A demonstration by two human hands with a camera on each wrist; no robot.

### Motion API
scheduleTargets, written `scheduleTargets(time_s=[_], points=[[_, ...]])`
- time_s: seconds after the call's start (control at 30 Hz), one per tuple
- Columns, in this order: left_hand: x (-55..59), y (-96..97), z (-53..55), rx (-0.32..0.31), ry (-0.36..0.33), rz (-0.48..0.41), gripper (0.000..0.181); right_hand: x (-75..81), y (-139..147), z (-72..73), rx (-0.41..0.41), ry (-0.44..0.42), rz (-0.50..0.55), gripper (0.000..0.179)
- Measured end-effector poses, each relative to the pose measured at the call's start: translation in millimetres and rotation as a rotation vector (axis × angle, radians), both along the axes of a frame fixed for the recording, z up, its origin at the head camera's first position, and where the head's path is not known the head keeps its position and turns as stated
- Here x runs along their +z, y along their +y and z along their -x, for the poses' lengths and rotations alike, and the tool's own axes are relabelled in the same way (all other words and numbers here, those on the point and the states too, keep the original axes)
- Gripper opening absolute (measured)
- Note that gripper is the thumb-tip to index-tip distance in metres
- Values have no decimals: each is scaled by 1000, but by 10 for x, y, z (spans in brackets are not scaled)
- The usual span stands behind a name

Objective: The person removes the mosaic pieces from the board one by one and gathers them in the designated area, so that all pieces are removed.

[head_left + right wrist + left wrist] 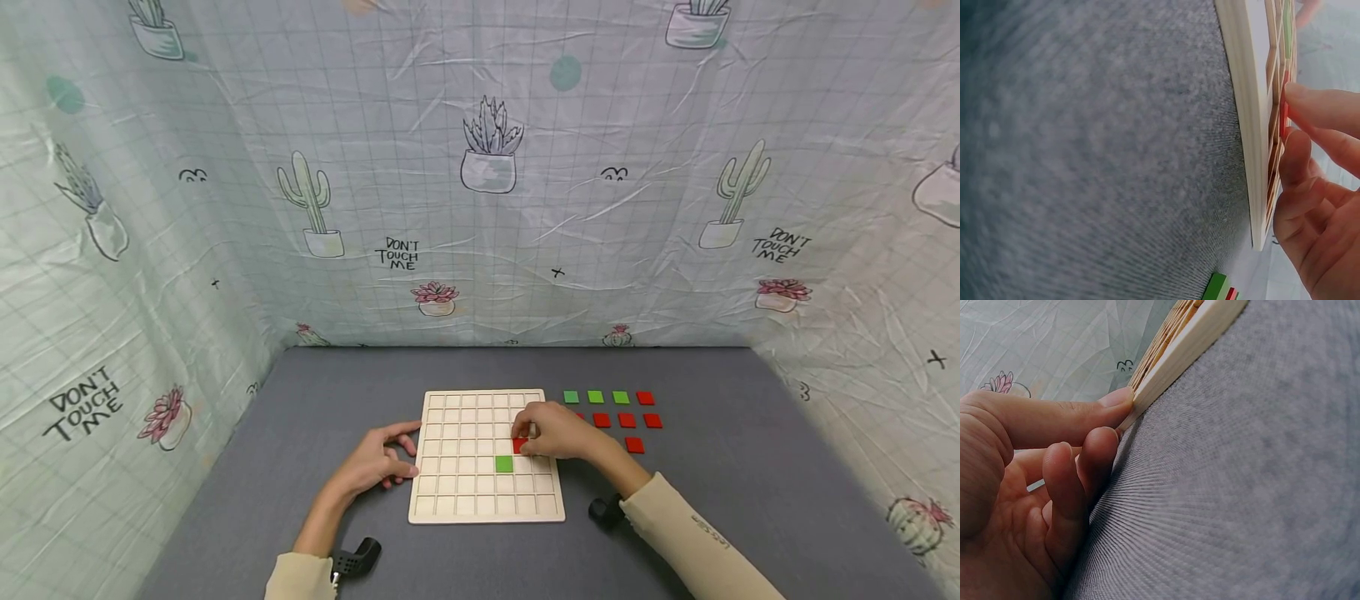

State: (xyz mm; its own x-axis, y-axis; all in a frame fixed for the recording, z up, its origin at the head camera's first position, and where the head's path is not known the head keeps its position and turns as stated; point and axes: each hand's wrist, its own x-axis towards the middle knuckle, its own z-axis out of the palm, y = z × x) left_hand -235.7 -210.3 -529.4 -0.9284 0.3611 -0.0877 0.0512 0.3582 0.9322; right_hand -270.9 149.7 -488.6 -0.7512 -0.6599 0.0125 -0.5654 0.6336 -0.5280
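A pale wooden grid board point(457, 481) lies flat on the grey table. A green square tile point(504, 464) sits in one of its cells. My right hand point(553, 431) is over the board's right part, thumb and fingertips pinching a red square tile point(1284, 103) low at a cell, diagonally up and right of the green one; the fingers partly cover it in the head view. At the left edge, my left hand point(372, 458) touches the board's rim with spread index finger and thumb, the thumb point(1079, 419) pressing near the edge. Its other fingers are loosely bent.
Right of the board lie loose tiles in rows: green tiles point(595, 397) at the back and several red tiles point(627, 421), one partly hidden by the right hand. A printed cloth point(487, 225) hangs behind and at both sides of the grey table point(345, 379).
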Motion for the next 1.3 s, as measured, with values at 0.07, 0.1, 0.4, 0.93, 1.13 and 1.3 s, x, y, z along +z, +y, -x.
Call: scheduleTargets(time_s=[0.07, 0.1, 0.4, 0.93, 1.13, 1.3], points=[[4, 2, -1, 1, 0, 1, 81, 5, -3, 4, -3, -7, -2, 13], [7, 3, -1, 1, 0, -1, 80, 7, -4, 6, -6, -10, -4, 13], [10, -1, -3, -3, 4, -6, 81, 35, -35, -10, 6, 3, -14, 12], [20, 8, 2, 1, 5, -2, 80, 78, -49, -46, 16, 3, -19, 16], [15, 3, -3, -1, 2, 0, 81, 93, -39, -48, 31, 9, -10, 19], [5, 6, -2, 0, 4, 3, 81, 90, -27, -47, 38, 14, -14, 20]])
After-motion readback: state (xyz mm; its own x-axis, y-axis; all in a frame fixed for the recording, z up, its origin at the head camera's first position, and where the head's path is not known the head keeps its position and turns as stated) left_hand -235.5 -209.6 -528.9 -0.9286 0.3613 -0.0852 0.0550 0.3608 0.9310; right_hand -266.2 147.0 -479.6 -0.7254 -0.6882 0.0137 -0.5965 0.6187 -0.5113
